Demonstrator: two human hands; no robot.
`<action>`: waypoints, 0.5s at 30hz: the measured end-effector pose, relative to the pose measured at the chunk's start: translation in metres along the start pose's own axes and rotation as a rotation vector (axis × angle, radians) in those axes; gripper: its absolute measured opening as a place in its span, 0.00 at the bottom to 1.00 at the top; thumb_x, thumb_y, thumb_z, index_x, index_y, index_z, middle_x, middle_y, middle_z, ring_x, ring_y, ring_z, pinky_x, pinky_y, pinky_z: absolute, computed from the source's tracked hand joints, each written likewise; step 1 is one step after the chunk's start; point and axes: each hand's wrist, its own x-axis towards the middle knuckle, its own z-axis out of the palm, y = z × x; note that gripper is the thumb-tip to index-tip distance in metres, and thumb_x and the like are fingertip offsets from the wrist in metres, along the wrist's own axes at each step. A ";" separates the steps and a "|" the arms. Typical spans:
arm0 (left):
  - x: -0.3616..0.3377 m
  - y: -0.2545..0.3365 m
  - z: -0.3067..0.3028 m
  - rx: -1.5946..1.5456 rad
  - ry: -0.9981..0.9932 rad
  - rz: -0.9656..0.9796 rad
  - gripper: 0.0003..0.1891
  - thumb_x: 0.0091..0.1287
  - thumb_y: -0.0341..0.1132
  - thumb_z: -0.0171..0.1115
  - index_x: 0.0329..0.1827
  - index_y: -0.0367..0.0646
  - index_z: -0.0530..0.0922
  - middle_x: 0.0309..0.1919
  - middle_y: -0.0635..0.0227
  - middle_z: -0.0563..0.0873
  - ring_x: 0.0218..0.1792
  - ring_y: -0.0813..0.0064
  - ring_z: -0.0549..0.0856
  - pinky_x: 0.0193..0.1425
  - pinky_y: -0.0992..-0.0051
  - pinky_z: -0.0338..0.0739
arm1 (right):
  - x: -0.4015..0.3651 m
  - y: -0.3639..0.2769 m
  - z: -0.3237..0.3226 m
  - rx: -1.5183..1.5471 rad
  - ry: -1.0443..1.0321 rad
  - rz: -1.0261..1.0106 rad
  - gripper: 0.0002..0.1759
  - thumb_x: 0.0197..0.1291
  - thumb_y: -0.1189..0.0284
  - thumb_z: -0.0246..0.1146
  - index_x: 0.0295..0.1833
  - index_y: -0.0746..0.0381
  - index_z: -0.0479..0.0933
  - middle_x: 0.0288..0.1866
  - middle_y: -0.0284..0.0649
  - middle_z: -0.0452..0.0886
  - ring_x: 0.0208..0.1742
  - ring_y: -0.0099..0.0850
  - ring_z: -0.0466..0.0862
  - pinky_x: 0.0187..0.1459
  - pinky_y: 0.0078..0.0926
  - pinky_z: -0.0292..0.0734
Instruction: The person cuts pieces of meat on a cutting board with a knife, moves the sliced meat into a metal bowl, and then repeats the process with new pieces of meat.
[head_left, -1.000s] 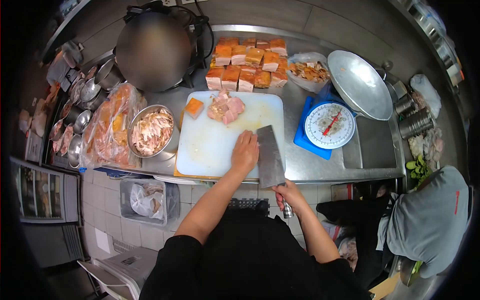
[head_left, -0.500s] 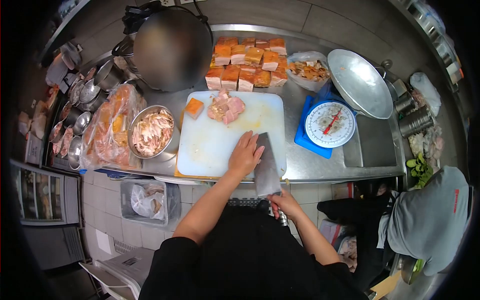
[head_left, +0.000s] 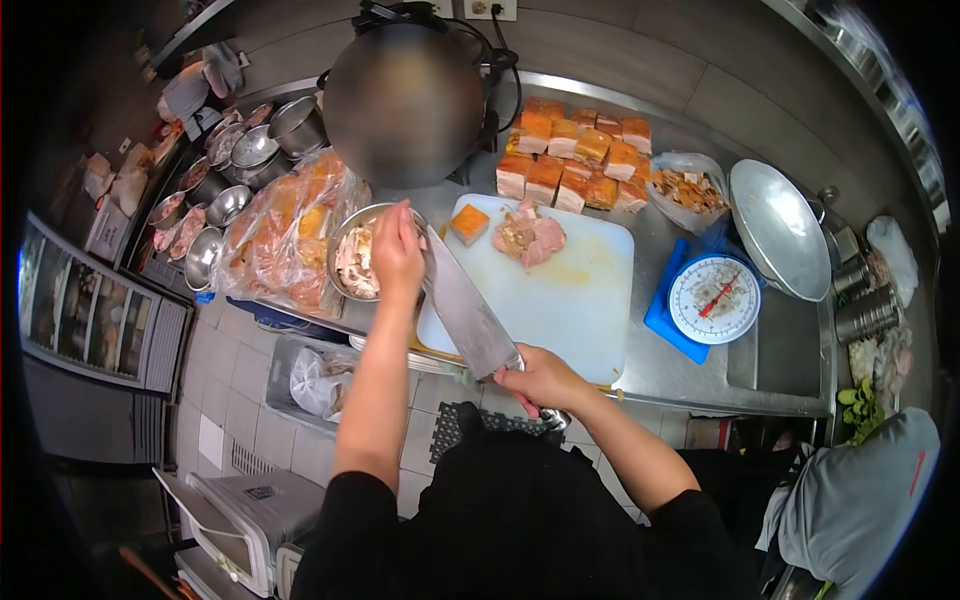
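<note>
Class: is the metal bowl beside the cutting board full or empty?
Partly full: pale sliced meat lies in the metal bowl beneath the left hand.

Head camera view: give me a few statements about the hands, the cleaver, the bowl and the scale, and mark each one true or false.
1. The right hand grips the cleaver by its handle. True.
2. The left hand lies flat on the cutting board. False: it is over the metal bowl of sliced meat, by the tip of the blade.
3. A pile of meat lies on the white cutting board. True.
4. The scale stands to the left of the board. False: it stands to the right of the board, on a blue base.
</note>
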 end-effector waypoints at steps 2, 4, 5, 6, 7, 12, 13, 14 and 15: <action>0.032 -0.032 -0.012 0.241 -0.191 0.026 0.18 0.81 0.43 0.58 0.51 0.37 0.87 0.51 0.49 0.89 0.52 0.48 0.87 0.56 0.57 0.80 | 0.007 0.000 0.000 0.134 -0.052 0.083 0.14 0.75 0.64 0.63 0.55 0.63 0.76 0.18 0.33 0.75 0.14 0.24 0.77 0.21 0.26 0.70; 0.053 -0.044 -0.026 0.312 -0.300 -0.051 0.18 0.80 0.45 0.59 0.46 0.38 0.88 0.46 0.50 0.90 0.50 0.48 0.87 0.54 0.56 0.80 | 0.003 0.008 -0.001 0.136 -0.036 0.100 0.15 0.73 0.67 0.63 0.55 0.66 0.75 0.19 0.33 0.75 0.14 0.25 0.77 0.21 0.27 0.71; 0.060 -0.050 -0.030 0.377 -0.418 -0.132 0.19 0.79 0.47 0.60 0.42 0.39 0.88 0.41 0.51 0.90 0.47 0.48 0.87 0.52 0.55 0.80 | -0.002 0.014 -0.002 0.144 -0.013 0.127 0.16 0.70 0.69 0.63 0.55 0.69 0.74 0.20 0.34 0.75 0.14 0.26 0.77 0.21 0.29 0.73; 0.066 -0.055 -0.033 0.382 -0.420 -0.131 0.19 0.79 0.47 0.60 0.42 0.39 0.88 0.41 0.51 0.90 0.47 0.48 0.87 0.52 0.55 0.80 | -0.009 0.020 -0.005 0.148 -0.016 0.126 0.16 0.70 0.69 0.63 0.55 0.69 0.74 0.20 0.34 0.75 0.14 0.26 0.77 0.21 0.29 0.73; 0.071 -0.061 -0.036 0.394 -0.412 -0.052 0.18 0.78 0.47 0.62 0.40 0.40 0.89 0.40 0.52 0.90 0.47 0.49 0.87 0.52 0.55 0.80 | -0.017 0.026 -0.009 0.176 0.002 0.165 0.16 0.70 0.69 0.63 0.56 0.69 0.74 0.20 0.34 0.75 0.13 0.26 0.77 0.21 0.29 0.73; 0.061 -0.085 -0.049 0.478 -0.564 0.319 0.13 0.71 0.45 0.71 0.37 0.45 0.91 0.42 0.56 0.91 0.48 0.52 0.87 0.53 0.57 0.81 | -0.050 0.055 -0.015 0.167 0.071 0.237 0.17 0.71 0.70 0.63 0.60 0.66 0.75 0.19 0.33 0.75 0.13 0.26 0.76 0.19 0.28 0.72; 0.060 -0.086 -0.051 0.480 -0.561 0.317 0.13 0.71 0.45 0.71 0.37 0.45 0.91 0.42 0.56 0.91 0.48 0.52 0.87 0.53 0.57 0.81 | -0.056 0.058 -0.015 0.217 0.098 0.223 0.14 0.71 0.69 0.64 0.57 0.64 0.76 0.18 0.33 0.75 0.13 0.25 0.76 0.19 0.27 0.71; 0.058 -0.088 -0.053 0.555 -0.528 0.207 0.12 0.70 0.45 0.72 0.41 0.46 0.92 0.46 0.58 0.90 0.52 0.53 0.87 0.54 0.58 0.81 | -0.062 0.061 -0.016 0.268 0.125 0.210 0.12 0.71 0.69 0.65 0.54 0.62 0.77 0.17 0.32 0.74 0.13 0.24 0.76 0.18 0.25 0.70; 0.054 -0.088 -0.056 0.631 -0.495 0.092 0.12 0.69 0.44 0.73 0.44 0.47 0.93 0.51 0.59 0.90 0.55 0.55 0.86 0.55 0.59 0.81 | -0.065 0.068 -0.018 0.275 0.088 0.229 0.13 0.71 0.68 0.67 0.55 0.62 0.77 0.16 0.34 0.73 0.12 0.24 0.75 0.18 0.25 0.71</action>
